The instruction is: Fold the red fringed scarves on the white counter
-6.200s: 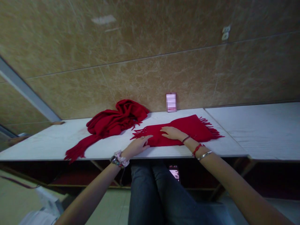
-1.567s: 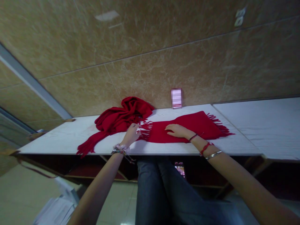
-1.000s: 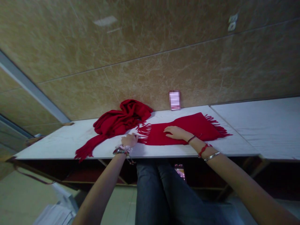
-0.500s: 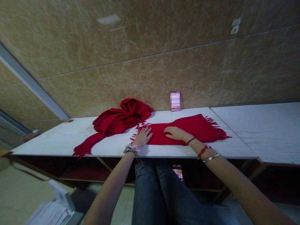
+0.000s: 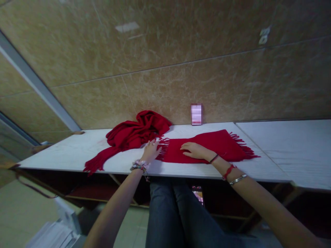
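Observation:
A folded red scarf (image 5: 217,146) with fringed ends lies flat on the white table (image 5: 64,155) in front of me. My right hand (image 5: 192,150) rests palm down on its middle, fingers stretched out. My left hand (image 5: 151,151) lies on the table at the scarf's left fringe, fingers spread and touching the tassels. A second red scarf (image 5: 130,134) sits crumpled in a heap to the left, one fringed end trailing toward the table's front edge.
A small box (image 5: 196,114) stands against the marbled brown wall (image 5: 181,69) behind the folded scarf. A second white tabletop (image 5: 289,141) adjoins on the right. My legs in dark jeans (image 5: 176,217) are under the table, beside a lit phone (image 5: 198,194). Papers (image 5: 51,234) lie on the floor at the left.
My left hand has slid a little left off the scarf onto its left fringe. My right hand has stayed flat on the scarf. The view has shifted slightly.

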The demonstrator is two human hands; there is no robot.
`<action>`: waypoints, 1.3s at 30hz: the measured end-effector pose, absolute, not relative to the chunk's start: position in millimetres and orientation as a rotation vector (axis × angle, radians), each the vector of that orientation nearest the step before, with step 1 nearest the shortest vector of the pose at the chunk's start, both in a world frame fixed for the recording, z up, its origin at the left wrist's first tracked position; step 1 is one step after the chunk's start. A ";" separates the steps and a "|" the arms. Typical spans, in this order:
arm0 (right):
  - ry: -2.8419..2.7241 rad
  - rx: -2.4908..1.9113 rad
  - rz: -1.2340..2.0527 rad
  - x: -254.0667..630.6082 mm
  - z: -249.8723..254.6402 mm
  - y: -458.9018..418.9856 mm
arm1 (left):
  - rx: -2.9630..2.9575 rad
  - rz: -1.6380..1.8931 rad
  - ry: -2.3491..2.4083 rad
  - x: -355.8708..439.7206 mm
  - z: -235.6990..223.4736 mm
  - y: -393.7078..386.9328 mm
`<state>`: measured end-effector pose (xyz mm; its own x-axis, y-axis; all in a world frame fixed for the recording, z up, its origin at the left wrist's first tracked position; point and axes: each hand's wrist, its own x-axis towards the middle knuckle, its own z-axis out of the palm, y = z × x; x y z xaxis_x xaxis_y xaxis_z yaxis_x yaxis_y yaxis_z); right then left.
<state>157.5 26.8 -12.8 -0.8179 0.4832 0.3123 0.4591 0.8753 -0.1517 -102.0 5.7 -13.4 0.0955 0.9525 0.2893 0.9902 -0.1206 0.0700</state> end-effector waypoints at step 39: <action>-2.487 -1.136 -0.366 208.0 -24.4 -37.9 | -2.601 -0.035 -0.985 -72.1 0.0 -35.9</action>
